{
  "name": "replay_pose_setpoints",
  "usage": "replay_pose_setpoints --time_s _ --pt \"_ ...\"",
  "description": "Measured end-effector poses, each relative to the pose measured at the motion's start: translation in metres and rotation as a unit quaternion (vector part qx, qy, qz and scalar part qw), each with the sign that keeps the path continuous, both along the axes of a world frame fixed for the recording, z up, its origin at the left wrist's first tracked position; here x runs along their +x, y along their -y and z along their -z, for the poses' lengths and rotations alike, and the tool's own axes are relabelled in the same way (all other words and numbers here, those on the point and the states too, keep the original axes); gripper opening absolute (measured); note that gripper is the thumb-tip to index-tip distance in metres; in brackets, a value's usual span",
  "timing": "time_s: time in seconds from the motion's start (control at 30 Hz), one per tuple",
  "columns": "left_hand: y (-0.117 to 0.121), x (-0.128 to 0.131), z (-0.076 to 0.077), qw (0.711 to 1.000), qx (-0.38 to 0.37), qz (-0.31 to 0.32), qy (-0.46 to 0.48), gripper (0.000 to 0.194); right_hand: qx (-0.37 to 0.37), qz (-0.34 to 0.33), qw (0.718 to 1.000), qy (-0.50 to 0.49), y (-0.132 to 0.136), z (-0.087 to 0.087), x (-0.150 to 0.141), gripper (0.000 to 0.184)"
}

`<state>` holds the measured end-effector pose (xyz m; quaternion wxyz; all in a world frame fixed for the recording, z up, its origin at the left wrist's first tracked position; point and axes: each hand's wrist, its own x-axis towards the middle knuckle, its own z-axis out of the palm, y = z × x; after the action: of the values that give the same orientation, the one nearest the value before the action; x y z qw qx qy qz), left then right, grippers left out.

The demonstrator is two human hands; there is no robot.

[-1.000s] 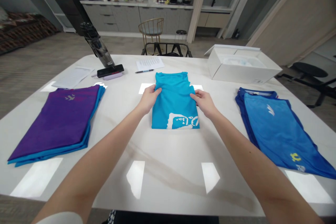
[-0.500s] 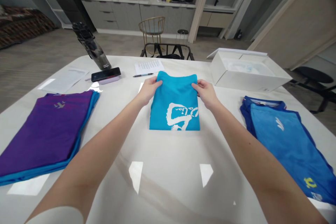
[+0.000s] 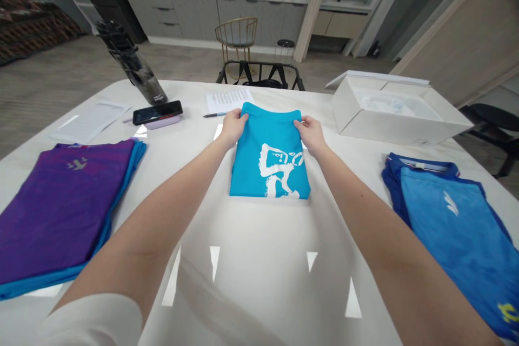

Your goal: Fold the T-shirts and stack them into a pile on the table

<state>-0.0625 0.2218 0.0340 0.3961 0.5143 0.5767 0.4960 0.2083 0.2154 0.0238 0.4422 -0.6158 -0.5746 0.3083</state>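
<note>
left hand [image 3: 234, 127] and right hand [image 3: 311, 134] pinch a folded turquoise garment [image 3: 270, 152].

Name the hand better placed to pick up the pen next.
Probably the left hand: the pen lies close by it, while the right hand is across the turquoise garment. Both hands hold the garment, so the left would first have to let go.

A turquoise garment [image 3: 253, 154] bears bold white brushstroke lettering [image 3: 264, 162]. A purple shirt [image 3: 60, 211] carries a greyish logo [image 3: 79, 164], while a mottled blue shirt [image 3: 450, 232] displays white and yellow marks.
</note>
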Motion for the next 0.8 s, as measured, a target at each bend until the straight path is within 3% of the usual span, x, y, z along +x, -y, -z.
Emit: replay_pose_setpoints --time_s 0.13,0.2,0.3,0.4,0.57,0.8 --pt "0.0 0.009 0.004 0.972 0.049 -0.052 -0.224 0.036 0.006 0.054 0.982 0.179 -0.005 0.002 -0.012 0.037" --pt "0.011 0.021 0.009 0.938 0.111 -0.013 -0.328 0.047 0.035 0.071 0.957 0.278 0.003 0.004 -0.024 0.047" --pt "0.029 0.042 0.019 0.878 0.157 0.101 -0.441 0.048 0.096 -0.014 0.923 0.373 0.015 0.008 -0.049 0.05" --pt "0.038 0.055 0.03 0.845 0.101 0.135 -0.508 0.051 0.074 -0.116 0.903 0.406 0.02 0.016 -0.069 0.052" --pt "0.037 0.052 0.04 0.837 0.045 0.102 -0.536 0.058 -0.007 -0.119 0.895 0.431 0.017 0.027 -0.074 0.055" --pt "0.039 0.043 0.035 0.851 -0.034 0.066 -0.519 0.068 -0.057 -0.056 0.907 0.414 0.017 0.03 -0.062 0.074"
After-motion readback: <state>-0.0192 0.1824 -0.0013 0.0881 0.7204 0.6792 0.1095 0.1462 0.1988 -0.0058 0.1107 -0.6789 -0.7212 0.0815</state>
